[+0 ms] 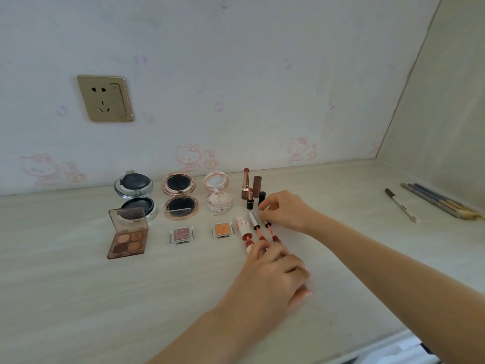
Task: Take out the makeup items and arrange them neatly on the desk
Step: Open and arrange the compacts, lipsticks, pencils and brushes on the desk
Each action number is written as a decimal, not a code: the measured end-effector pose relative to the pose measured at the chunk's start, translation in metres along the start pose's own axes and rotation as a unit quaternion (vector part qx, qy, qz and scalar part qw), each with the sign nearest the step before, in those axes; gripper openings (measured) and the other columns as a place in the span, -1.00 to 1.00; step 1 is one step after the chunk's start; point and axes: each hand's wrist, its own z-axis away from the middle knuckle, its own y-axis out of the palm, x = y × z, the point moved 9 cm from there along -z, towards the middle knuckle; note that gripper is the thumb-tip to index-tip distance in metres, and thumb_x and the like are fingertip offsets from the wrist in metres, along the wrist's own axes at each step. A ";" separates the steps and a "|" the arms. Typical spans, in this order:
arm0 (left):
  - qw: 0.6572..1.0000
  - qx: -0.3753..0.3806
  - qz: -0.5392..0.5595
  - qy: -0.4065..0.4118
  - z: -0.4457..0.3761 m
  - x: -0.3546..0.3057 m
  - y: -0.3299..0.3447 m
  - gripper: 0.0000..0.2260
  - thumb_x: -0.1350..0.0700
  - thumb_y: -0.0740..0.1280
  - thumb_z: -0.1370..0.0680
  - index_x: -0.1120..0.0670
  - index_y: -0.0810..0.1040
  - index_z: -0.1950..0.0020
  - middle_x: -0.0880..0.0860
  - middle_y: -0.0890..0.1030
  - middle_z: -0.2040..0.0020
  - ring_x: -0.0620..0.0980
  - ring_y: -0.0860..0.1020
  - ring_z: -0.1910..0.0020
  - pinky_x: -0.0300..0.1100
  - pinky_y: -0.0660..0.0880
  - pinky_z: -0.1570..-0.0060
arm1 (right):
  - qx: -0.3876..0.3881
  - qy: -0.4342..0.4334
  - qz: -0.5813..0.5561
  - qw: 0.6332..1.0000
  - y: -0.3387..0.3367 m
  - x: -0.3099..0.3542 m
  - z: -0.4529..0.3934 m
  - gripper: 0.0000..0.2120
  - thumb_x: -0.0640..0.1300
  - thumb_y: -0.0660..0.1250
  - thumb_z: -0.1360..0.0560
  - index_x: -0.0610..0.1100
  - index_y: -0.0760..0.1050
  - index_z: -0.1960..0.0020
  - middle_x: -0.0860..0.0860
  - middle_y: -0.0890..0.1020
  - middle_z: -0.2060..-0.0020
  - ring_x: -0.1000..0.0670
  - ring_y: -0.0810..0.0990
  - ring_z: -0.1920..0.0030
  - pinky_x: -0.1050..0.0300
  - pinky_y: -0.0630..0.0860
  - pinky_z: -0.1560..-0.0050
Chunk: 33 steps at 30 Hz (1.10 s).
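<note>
Makeup items lie in rows on the pale desk (78, 298), against a wall with cartoon stickers and a brass-coloured socket (105, 99).

Back row, from the left: a silver compact (135, 194), open; a rose-gold compact (180, 195), open; a pink compact (218, 193), open. Beside them stand a tall uncapped lipstick (246, 183), its brown cap (257, 186) upright next to it, and a short black lipstick (250, 198), also uncapped.

Front row, from the left: a brown eyeshadow palette (127, 233) with its lid raised; a small pink eyeshadow pot (181, 234); a small orange eyeshadow pot (222, 230). To their right lie three lip gloss wands (256, 227) side by side, each pulled out of its tube.

Right hand (286, 211): fingers curled, pinching the far end of the rightmost wand. A small black cap (261, 197) stands just beyond its fingertips.

Left hand (273, 274): fingers curled, tips resting on the near ends of the gloss tubes. Whether it grips one tube cannot be told.

Several pencils (441, 202) and a white pen (400, 204) lie well apart at the far right of the desk.
</note>
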 end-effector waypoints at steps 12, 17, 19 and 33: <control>0.998 0.020 0.040 -0.033 0.003 0.006 -0.002 -0.74 -0.10 0.24 -0.54 -0.02 0.67 0.06 -0.18 0.62 0.03 -0.12 0.48 -0.05 -0.21 0.32 -0.18 | -0.046 -0.016 0.035 0.998 -0.029 -0.019 0.037 -0.75 -0.09 0.24 -0.55 -0.05 0.54 -0.20 0.06 0.60 -0.07 0.09 0.53 -0.01 0.28 0.38 0.01; 0.995 0.014 0.080 -0.061 -0.001 0.005 -0.010 -0.75 -0.07 0.23 -0.58 -0.01 0.66 -0.04 -0.20 0.59 -0.01 -0.17 0.45 -0.11 -0.21 0.41 -0.12 | -0.067 -0.044 0.094 0.992 -0.050 -0.041 0.075 -0.74 -0.07 0.24 -0.56 -0.02 0.51 -0.23 0.10 0.60 -0.12 0.12 0.54 -0.12 0.30 0.41 -0.07; 0.994 0.024 0.077 -0.071 -0.009 0.006 -0.008 -0.76 -0.04 0.22 -0.59 -0.01 0.65 -0.09 -0.21 0.59 -0.04 -0.19 0.42 -0.13 -0.20 0.40 -0.13 | -0.079 -0.052 0.121 0.988 -0.060 -0.053 0.091 -0.72 -0.06 0.24 -0.56 -0.01 0.49 -0.25 0.11 0.58 -0.16 0.11 0.52 -0.17 0.30 0.39 -0.12; 0.984 0.153 0.059 -0.063 -0.157 -0.005 0.099 -0.77 0.06 0.18 -0.59 0.07 0.58 -0.12 0.01 0.60 -0.13 0.02 0.42 -0.21 -0.05 0.44 -0.15 | -0.149 0.045 0.174 0.972 -0.144 -0.170 0.136 -0.71 -0.09 0.22 -0.58 -0.07 0.47 -0.29 0.02 0.54 -0.20 0.01 0.50 -0.20 0.22 0.37 -0.20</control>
